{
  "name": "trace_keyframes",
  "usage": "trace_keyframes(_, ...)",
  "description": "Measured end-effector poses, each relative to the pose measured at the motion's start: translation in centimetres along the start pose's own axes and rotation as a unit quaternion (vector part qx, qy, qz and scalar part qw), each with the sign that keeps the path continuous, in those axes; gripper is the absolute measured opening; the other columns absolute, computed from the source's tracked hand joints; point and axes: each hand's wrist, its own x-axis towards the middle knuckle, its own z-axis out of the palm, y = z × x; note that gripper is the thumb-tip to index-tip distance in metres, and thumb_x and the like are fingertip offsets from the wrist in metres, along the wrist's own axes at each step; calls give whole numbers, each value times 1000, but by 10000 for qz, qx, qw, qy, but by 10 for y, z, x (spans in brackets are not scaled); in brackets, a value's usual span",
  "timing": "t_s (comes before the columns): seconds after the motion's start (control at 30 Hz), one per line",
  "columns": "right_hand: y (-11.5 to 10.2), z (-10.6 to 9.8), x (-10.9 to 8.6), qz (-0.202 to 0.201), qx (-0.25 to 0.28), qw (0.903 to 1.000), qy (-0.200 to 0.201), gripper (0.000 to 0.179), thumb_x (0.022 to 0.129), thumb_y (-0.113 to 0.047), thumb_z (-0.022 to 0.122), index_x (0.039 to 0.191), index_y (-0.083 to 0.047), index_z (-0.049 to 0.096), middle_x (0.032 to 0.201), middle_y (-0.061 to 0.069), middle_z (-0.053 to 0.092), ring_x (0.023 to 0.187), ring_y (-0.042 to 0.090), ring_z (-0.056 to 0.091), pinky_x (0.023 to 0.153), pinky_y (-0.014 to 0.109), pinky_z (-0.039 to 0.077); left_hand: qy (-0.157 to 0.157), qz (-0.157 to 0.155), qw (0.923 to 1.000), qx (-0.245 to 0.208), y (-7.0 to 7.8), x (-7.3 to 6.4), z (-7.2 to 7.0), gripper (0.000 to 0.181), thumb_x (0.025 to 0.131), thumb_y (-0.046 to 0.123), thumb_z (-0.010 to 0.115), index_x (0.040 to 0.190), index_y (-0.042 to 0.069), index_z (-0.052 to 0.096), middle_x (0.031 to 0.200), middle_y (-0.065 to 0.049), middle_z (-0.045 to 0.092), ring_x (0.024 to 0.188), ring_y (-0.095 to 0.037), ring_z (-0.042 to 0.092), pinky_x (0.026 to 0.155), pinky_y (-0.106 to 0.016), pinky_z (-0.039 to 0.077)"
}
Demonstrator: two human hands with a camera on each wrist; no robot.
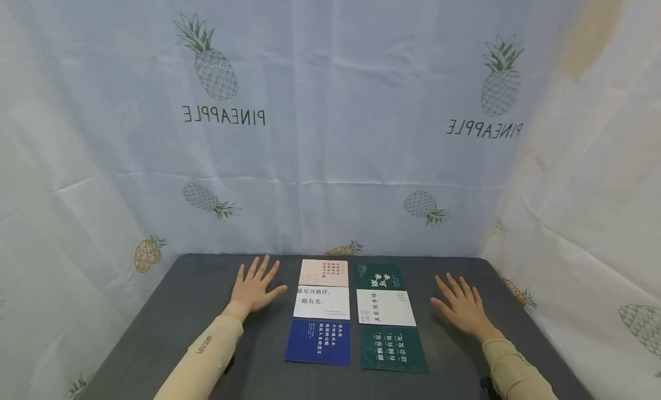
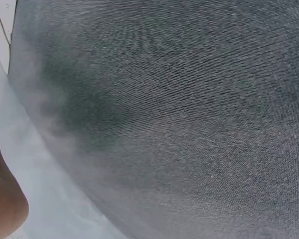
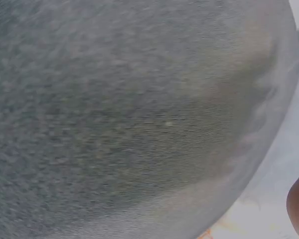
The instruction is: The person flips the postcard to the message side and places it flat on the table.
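Pineapple-print curtain (image 1: 330,142) behind dark table (image 1: 160,325). I see blue card (image 1: 318,342) flat, five other cards (image 1: 386,308) beyond and right of it. Left hand (image 1: 254,288) leftward beyond it, right hand (image 1: 463,310) well right: fingers fanned straight, gripping nothing; table contact, can't tell.

Tabletop: here's the dark grey round-cornered tabletop (image 1: 263,377), matt, finely ribbed, cloth-like up close!
Left row: cream oblong paper card (image 1: 310,276), left white oblong paper card (image 1: 320,311), blue oblong paper card (image 1: 304,347), smooth, matt-looking!
Right row: far green oblong paper card (image 1: 365,278), right white oblong paper card (image 1: 387,314), near green oblong paper card (image 1: 395,363), smooth too!
Backdrop: pale pineapple-print cloth curtain (image 1: 351,142), thin, softly creased!
Sleeves: long beige cloth sleeves (image 1: 198,360), matt.
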Motion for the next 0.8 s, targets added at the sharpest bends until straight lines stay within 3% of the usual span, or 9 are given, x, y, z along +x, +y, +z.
trace_keyframes(0.2,-14,-13,10,-56,-216,9997,82,66,94,-49,45,148,-17,25,151,23,23,137,49,13,104,70,6,312,352,9983,341,-1,4,-12,67,90,57,44,145,22,33,151,-12,33,142,-36,22,112,-59,11)
trace_keyframes(0.33,-28,-30,20,-299,-426,9985,190,60,97,-42,42,145,-9,32,147,25,31,132,52,24,102,68,17,674,612,9942,581,2,9,-28,62,91,53,47,142,19,40,143,-12,44,137,-35,34,110,-58,21)
trace_keyframes(0.5,-50,-49,35,-706,-274,9965,360,53,100,-35,39,141,-1,38,139,26,42,126,48,38,101,60,31,993,806,9902,556,11,14,-53,54,92,48,48,134,13,50,128,-11,58,123,-32,50,104,-53,33)
trace_keyframes(0.63,-76,-60,51,-715,-75,9970,302,52,101,-36,35,139,0,40,136,24,47,125,44,43,101,57,34,1172,908,9880,429,20,21,-66,49,93,45,49,126,11,57,114,-9,67,107,-29,60,94,-49,43)
trace_keyframes(0.8,-114,-61,77,-724,-28,9970,260,43,101,-24,36,134,2,46,132,22,52,122,39,48,99,53,39,1636,1147,9796,208,33,33,-70,35,87,31,64,113,8,64,81,-5,72,73,-21,66,67,-38,52)
